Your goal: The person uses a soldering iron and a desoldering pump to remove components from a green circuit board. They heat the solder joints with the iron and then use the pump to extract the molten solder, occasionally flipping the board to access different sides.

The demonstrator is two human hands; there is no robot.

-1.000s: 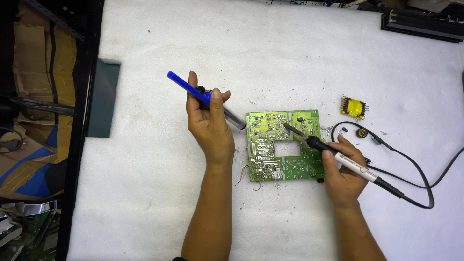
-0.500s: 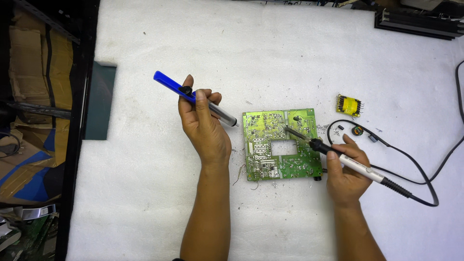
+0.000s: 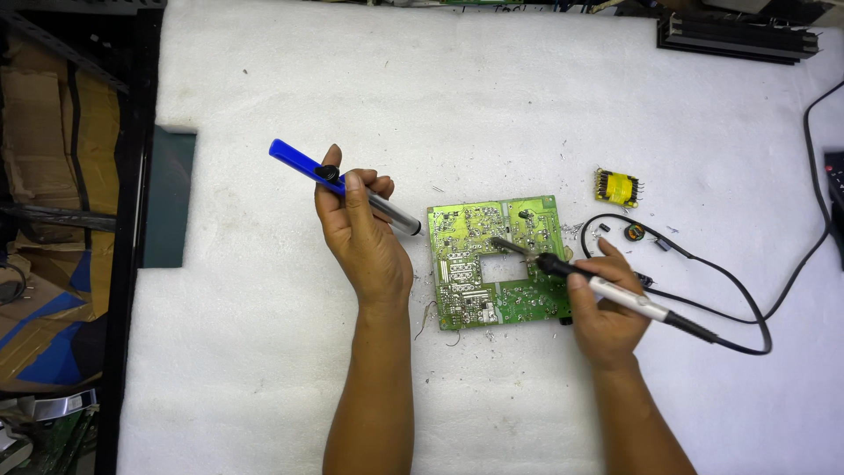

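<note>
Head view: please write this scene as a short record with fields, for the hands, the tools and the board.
left hand: holds a blue desoldering pump, its tip beside the board's left edge
right hand: holds a soldering iron, tip on the board
circuit board: green, lying flat on the white table
cable: black, runs right from the iron
nearby: yellow transformer to the right of the board

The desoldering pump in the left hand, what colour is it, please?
Blue barrel with a silver tip, desoldering pump in the left hand; head view.
</note>
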